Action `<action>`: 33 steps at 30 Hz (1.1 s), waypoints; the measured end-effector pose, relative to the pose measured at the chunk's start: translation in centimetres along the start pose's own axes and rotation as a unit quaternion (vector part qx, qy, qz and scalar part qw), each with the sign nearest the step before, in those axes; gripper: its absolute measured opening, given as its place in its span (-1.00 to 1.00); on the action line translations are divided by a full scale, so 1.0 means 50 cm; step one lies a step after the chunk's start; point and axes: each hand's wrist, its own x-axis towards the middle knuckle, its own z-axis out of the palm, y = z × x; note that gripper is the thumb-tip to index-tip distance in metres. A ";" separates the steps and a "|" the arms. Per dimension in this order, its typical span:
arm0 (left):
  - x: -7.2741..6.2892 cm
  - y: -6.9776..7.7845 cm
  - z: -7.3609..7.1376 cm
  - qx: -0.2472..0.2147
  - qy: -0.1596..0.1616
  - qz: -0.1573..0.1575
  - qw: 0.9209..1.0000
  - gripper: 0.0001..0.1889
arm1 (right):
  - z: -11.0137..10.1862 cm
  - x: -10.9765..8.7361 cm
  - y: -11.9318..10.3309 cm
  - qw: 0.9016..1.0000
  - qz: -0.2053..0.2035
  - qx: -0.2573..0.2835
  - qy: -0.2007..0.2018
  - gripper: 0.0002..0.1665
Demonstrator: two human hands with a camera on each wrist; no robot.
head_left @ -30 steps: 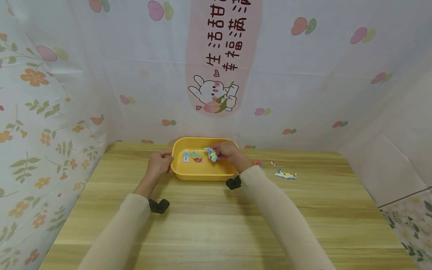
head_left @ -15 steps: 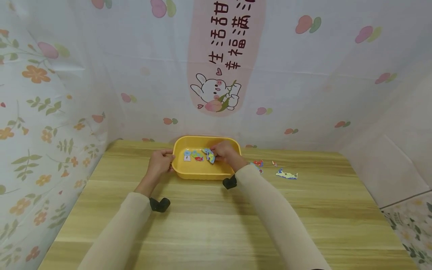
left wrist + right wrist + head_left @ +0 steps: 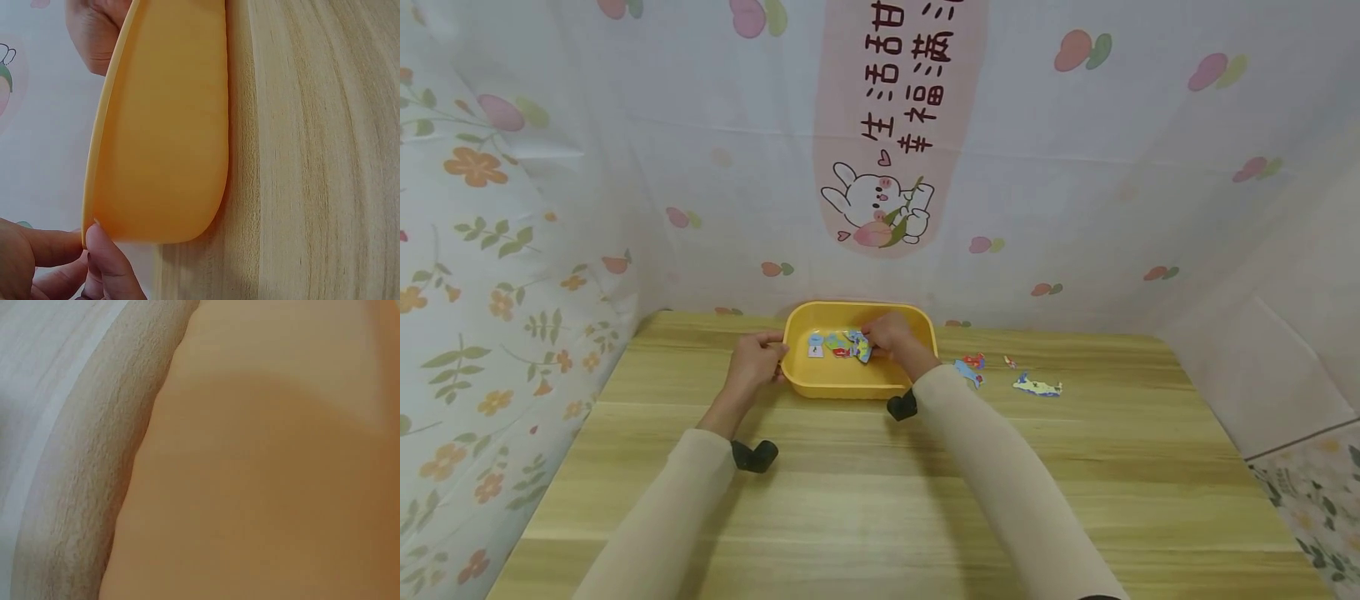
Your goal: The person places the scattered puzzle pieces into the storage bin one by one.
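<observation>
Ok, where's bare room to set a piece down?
Widest: the table before the yellow tray, between the sleeves. Also bare: table right of the loose pieces, and left of the left hand. Crowded: the tray's left and middle, with inner pieces and the right hand pinching a piece; also just right of the tray.

Blue-and-yellow cutout (image 3: 862, 348) (irregular-edged) inside a yellow tray (image 3: 842, 391).

This is a cloth-screened nook, home or workplace unclear: a cartoon-printed cloth (image 3: 898, 167) backs the wood-grain table (image 3: 850, 500), and a flowered cloth (image 3: 501, 325) flanks it on the left.
</observation>
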 end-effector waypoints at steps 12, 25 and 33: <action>-0.001 -0.002 0.000 0.008 0.006 0.004 1.000 -0.64 | -0.007 -0.077 -0.037 1.000 -0.002 -0.007 0.018 -0.89; 0.000 -0.005 0.000 0.002 0.004 0.005 1.000 -0.64 | -0.006 -0.092 -0.043 1.000 -0.007 -0.022 0.009 -0.84; 0.000 -0.005 0.002 0.001 0.003 0.004 1.000 -0.64 | -0.009 -0.092 -0.035 0.999 -0.011 -0.030 0.013 -0.82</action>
